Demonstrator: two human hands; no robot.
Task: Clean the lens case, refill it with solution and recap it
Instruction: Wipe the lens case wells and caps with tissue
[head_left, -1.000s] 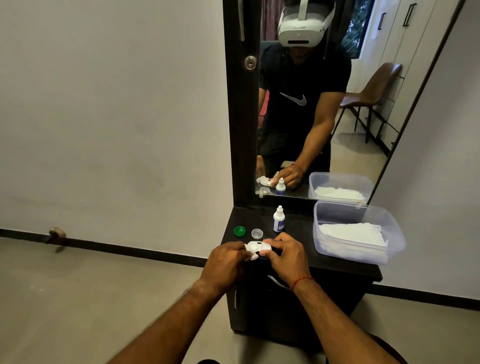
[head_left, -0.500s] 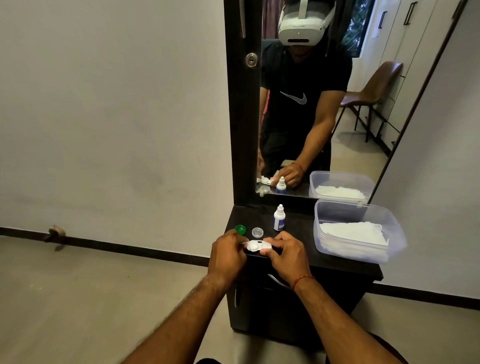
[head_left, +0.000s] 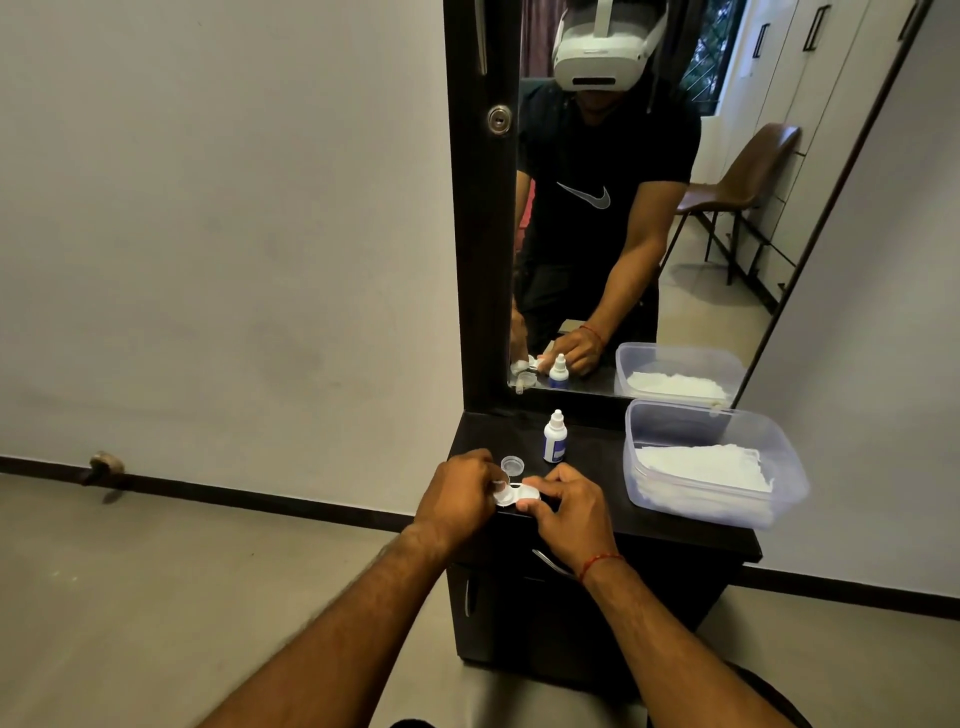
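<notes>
Left hand (head_left: 457, 491) and right hand (head_left: 569, 506) each pinch one end of the single white plastic lens case (head_left: 514, 493) at the dark counter (head_left: 675, 530) front edge. Behind it stand one clear round cap (head_left: 512, 464) and one white dropper bottle (head_left: 555, 436).

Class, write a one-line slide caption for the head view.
Left hand and right hand hold a white lens case at a cabinet, beside a clear cap, dropper bottle and tissue tub.

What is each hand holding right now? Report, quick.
Left hand: closed, pinching the left end of the lens case.
Right hand: closed, pinching its right end.
</notes>
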